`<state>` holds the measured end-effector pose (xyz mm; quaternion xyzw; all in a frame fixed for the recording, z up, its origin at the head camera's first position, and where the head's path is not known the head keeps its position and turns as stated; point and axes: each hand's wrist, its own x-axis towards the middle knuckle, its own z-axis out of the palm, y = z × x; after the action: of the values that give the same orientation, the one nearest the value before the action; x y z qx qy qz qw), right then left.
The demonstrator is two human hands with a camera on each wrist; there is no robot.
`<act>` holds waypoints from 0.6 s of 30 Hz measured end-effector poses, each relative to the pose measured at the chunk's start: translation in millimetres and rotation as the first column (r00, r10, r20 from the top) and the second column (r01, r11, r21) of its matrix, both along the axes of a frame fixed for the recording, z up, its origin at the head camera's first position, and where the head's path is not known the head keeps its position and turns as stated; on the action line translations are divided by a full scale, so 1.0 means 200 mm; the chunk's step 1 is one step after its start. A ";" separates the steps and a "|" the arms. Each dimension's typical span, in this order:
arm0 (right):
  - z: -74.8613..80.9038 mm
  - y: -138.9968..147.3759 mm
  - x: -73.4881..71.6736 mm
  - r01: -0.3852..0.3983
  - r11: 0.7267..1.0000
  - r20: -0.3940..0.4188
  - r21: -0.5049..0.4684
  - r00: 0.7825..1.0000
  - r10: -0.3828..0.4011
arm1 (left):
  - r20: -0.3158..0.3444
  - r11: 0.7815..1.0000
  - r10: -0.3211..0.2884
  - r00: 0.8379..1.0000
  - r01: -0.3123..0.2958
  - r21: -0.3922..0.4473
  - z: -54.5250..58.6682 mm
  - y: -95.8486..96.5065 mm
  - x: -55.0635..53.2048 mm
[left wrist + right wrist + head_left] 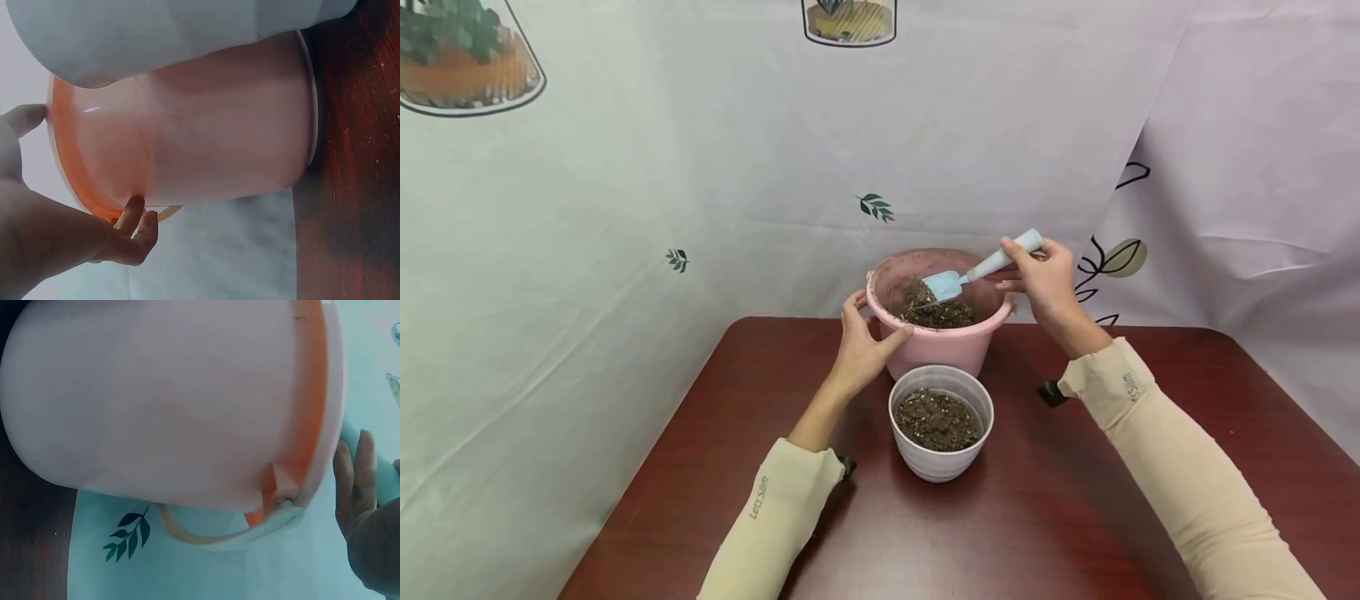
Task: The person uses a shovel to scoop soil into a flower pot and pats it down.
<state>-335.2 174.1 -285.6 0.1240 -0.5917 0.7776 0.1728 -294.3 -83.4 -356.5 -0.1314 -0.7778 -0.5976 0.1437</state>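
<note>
A pink bucket (946, 343) with dark soil (951, 315) in it stands toward the back of the table. My left hand (859, 350) holds its left rim, thumb along the front edge and fingers round the outer side, as the left wrist view (69, 237) of that hand also shows. Over the bucket, my right hand (1048, 279) grips the pale handle of a light blue trowel (946, 285), its blade tilted down into the soil. In front of the bucket sits a white ribbed pot (936, 467), partly filled with soil (938, 421).
The dark red wooden table (1045, 517) reaches back to a white cloth backdrop (737, 167) printed with plants. In the right wrist view, the bucket's handle (231, 540) hangs down along its side.
</note>
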 end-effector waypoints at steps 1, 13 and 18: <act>0.00 0.00 0.01 -0.005 1.000 -0.001 -0.009 1.000 0.005 | 0.000 1.000 0.005 1.000 -0.005 -0.002 0.00 0.00 0.01; 0.07 0.07 0.16 -0.130 0.985 -0.028 -0.115 0.991 0.127 | -0.082 0.999 0.040 0.996 -0.040 0.002 -0.05 -0.01 0.17; 0.09 0.09 0.24 -0.209 0.967 -0.012 -0.145 0.978 0.210 | -0.049 0.985 -0.171 0.984 0.173 0.027 -0.07 -0.06 0.19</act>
<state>-286.8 191.7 -268.2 0.1715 -0.5173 0.8328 0.0970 -257.2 -96.4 -369.6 -0.2098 -0.7505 -0.6166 0.1118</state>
